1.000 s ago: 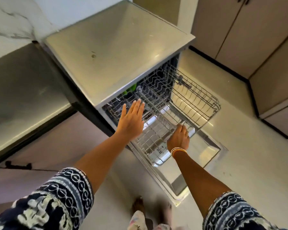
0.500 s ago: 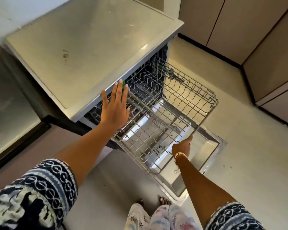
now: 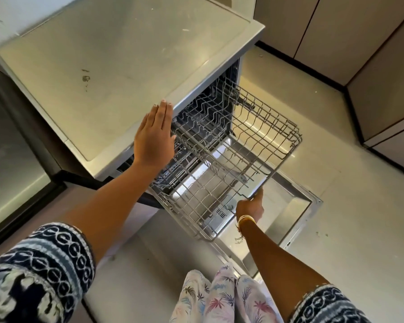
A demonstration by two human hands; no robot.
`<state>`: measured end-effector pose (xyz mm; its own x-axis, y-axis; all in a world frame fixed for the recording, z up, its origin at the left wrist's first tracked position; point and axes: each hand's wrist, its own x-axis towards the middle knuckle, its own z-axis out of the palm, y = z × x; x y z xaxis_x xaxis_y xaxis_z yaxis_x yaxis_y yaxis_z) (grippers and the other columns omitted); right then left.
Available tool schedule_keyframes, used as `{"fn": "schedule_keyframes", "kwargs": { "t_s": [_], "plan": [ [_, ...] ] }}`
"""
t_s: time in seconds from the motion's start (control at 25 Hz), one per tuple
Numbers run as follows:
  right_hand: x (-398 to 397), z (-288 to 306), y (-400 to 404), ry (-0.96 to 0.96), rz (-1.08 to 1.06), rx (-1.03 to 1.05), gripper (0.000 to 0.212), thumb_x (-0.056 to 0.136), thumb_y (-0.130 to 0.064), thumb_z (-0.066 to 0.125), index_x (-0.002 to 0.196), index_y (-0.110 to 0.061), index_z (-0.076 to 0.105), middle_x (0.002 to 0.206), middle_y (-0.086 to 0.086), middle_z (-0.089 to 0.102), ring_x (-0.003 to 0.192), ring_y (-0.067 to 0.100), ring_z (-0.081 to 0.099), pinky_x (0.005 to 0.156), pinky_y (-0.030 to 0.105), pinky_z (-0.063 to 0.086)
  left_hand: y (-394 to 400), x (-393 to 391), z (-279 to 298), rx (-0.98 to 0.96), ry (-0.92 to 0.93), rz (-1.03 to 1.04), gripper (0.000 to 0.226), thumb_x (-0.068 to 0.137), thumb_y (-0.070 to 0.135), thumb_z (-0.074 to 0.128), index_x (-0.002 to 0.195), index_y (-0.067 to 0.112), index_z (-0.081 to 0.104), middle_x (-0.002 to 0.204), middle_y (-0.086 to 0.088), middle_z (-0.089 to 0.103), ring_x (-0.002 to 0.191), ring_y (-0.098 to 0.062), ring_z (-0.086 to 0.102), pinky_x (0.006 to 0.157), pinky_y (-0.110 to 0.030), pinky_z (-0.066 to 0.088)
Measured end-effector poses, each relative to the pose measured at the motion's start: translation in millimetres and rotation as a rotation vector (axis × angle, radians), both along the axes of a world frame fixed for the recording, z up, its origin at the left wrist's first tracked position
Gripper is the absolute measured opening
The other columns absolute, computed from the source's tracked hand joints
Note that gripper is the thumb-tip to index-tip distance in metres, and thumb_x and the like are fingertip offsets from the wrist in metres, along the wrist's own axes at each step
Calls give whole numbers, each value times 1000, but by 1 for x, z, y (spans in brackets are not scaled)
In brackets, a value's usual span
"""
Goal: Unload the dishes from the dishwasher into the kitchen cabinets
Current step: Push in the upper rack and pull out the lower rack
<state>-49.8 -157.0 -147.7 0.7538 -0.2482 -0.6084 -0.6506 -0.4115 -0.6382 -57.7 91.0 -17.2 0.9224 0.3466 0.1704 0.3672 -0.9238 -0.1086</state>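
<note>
The dishwasher (image 3: pixel 131 73) fills the upper left of the frame, its flat top facing me and its door (image 3: pixel 287 217) dropped open flat toward the lower right. A moment ago the upper rack (image 3: pixel 231 164) sat further inside; now it rides well out over the door at centre frame, so I have drawn it toward me. Looking through its wires I see no dishes at all, only bare tines and the shiny door below. The green thing I glimpsed deep inside a second ago is not in sight now. So this rack looks finished to me; whatever is left to unload must sit lower down or further back, where I cannot see.

My left hand (image 3: pixel 154 136) has drifted up and left to the front edge of the dishwasher's top, fingers straight and together, holding nothing. My right hand (image 3: pixel 250 207), lower right of centre, grips the near front rim of the rack from below, fingers curled on the wire.
</note>
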Motion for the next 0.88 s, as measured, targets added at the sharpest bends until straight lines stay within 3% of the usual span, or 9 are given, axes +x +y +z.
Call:
{"fn": "schedule_keyframes", "kwargs": {
  "t_s": [0.08,0.16,0.24,0.4,0.56,0.72,0.88],
  "plan": [
    [4,0,15,-4,0,34,82,84,13,43,150,-32,24,131,19,57,96,33,65,88,49,55,4,-1,1,10,-9,-28,84,87,29,64,152,7,15,157,-11,23,144,-30,25,118,-40,25],
    [8,2,29,3,10,26,81,85,12,45,151,-31,23,126,19,60,89,30,65,85,44,56,6,-3,2,18,0,-47,85,88,38,61,152,8,13,158,-11,21,145,-29,24,118,-39,24],
    [11,3,38,8,-9,37,79,86,12,44,151,-29,24,124,17,60,82,24,59,77,29,53,5,-4,0,44,23,-56,92,88,54,53,152,7,8,159,-13,17,145,-30,20,119,-40,22],
    [17,3,56,-9,-34,46,75,87,10,47,149,-27,29,121,15,63,80,23,57,79,32,53,-2,-1,-10,106,26,-5,101,84,72,34,152,5,3,160,-15,9,147,-32,13,120,-44,17],
    [27,7,80,-39,56,76,70,88,4,53,149,-25,32,122,8,64,81,16,59,79,21,48,-9,4,-17,133,-35,54,99,84,71,33,152,4,5,159,-16,12,147,-33,15,119,-44,16],
    [47,-2,124,-36,162,132,67,89,-6,59,147,-30,35,125,5,64,87,17,65,86,30,53,-9,9,-29,198,-89,80,96,85,67,37,151,3,7,158,-17,18,145,-34,21,117,-44,18],
    [51,-17,152,-28,89,189,67,85,-10,67,143,-32,40,126,3,64,89,20,70,86,40,58,-8,18,-48,359,-165,141,94,84,59,38,151,2,3,154,-17,28,141,-32,30,113,-45,19]
  ]
}}
